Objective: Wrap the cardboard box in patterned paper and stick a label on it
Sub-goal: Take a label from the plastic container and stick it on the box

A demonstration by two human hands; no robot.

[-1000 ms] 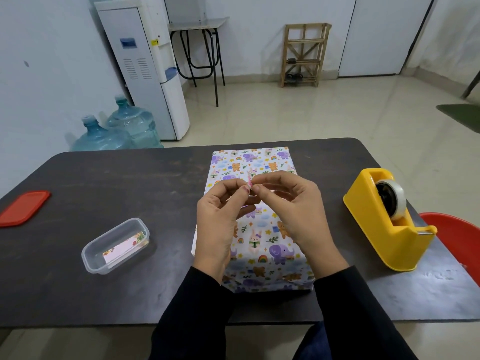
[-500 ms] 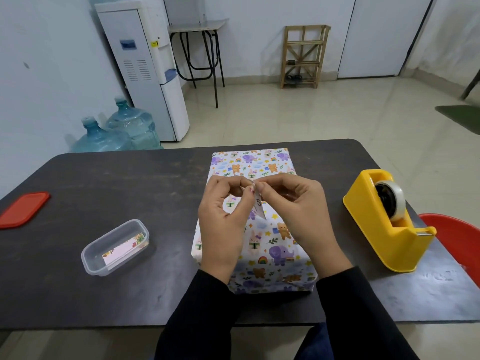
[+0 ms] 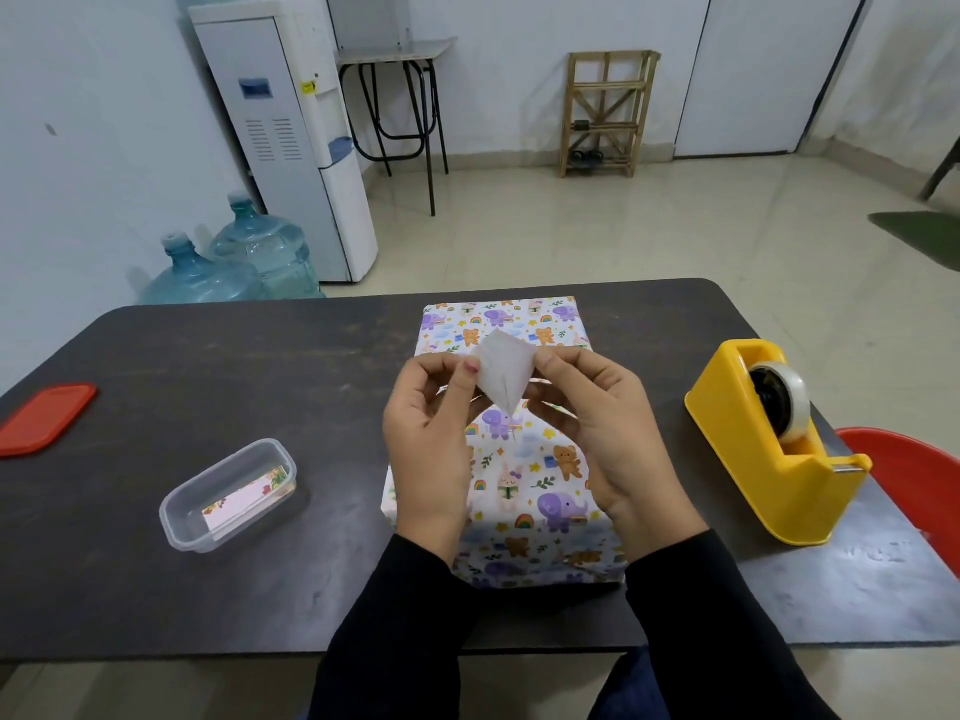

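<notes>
- White label (image 3: 505, 370) pinched between both hands above the wrapped box (image 3: 511, 444), blank side toward the camera; likely the backing being peeled apart before sticking.
- Left hand (image 3: 431, 433) gripping the label's left edge with thumb and forefinger, other fingers curled loosely, palm turned inward.
- Right hand (image 3: 602, 433) gripping the opposite edge the same way, wrist slightly lower, black sleeves reaching to both wrists.
- Held up off the paper, probably to keep the sticky face from catching too early.
- Box fully covered in patterned paper with elephants, bears and rainbows, lying flat in the middle of the dark table (image 3: 208, 366), straight under the hands and ready to take the label.
- Clear plastic tub (image 3: 228, 496) to the left, well apart from the box, with more printed labels inside; red lid (image 3: 47, 418) farther left, near the table edge.
- Yellow tape dispenser (image 3: 774, 449) to the right, within easy reach, not touched now.
- Wrapping looks done; labelling seems the step in hand, not yet finished.
</notes>
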